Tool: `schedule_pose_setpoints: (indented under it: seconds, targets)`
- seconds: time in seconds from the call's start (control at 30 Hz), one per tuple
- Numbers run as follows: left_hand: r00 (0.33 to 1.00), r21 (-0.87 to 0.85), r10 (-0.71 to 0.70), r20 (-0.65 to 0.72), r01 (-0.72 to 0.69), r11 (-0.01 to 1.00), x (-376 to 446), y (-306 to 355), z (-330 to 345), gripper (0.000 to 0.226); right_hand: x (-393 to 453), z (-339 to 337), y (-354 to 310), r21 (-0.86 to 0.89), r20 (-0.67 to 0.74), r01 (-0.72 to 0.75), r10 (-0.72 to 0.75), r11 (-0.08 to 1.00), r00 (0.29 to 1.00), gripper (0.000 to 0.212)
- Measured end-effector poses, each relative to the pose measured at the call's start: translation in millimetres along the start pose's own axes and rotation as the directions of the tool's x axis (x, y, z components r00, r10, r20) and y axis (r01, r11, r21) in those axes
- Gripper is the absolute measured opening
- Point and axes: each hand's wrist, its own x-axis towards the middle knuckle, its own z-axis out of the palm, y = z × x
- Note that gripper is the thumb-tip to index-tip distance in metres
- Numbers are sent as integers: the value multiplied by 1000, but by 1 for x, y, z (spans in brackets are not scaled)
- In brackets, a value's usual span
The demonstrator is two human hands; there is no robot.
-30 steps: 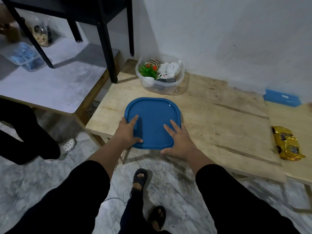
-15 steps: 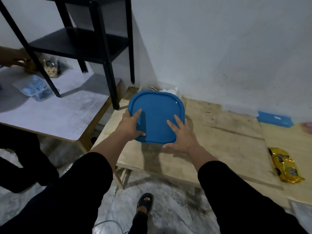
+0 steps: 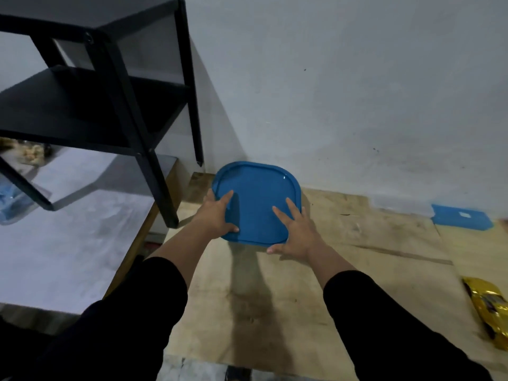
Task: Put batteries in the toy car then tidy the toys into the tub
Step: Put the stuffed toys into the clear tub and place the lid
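Note:
A blue square lid (image 3: 258, 199) with rounded corners is held flat over the far left part of the wooden table (image 3: 343, 270), close to the wall. My left hand (image 3: 217, 214) grips its left edge and my right hand (image 3: 295, 233) grips its near right edge, fingers spread on top. The lid hides the clear toy tub beneath it. A gold toy car (image 3: 492, 312) lies at the table's right edge, far from both hands.
A black metal shelf unit (image 3: 115, 100) stands on a white-topped table (image 3: 68, 229) to the left, one leg close to the lid. A blue flat box (image 3: 459, 217) lies against the wall at right. A clear container (image 3: 11, 204) sits at far left.
Both hands have carried the blue lid from the table's near edge away towards the wall, until it covers the tub. My view has tilted up and forward.

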Motion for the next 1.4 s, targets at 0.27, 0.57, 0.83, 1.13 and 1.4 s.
schedule_pose_setpoints:
  seconds: [0.27, 0.57, 0.83, 1.13, 1.4]
  targets:
    - [995, 21, 38, 88, -40, 999, 45, -1, -14, 102, 34, -12, 1, 42, 76, -44, 41, 998, 996, 105]
    - [988, 178, -15, 154, -13, 984, 59, 5, -12, 98, 54, -14, 8, -147, 139, -66, 87, 987, 986, 97]
    - [985, 335, 47, 165, -101, 937, 59, 8, -15, 94, 62, -30, -3, -92, 127, -82, 93, 992, 988, 78]
    - [984, 520, 38, 172, -124, 845, 67, 23, -23, 87, 70, -31, -6, -377, 117, -51, 102, 925, 988, 86]
    - [967, 559, 73, 244, -201, 805, 75, 28, -16, 99, 96, -26, -11, -407, 145, 29, 33, 913, 989, 93]
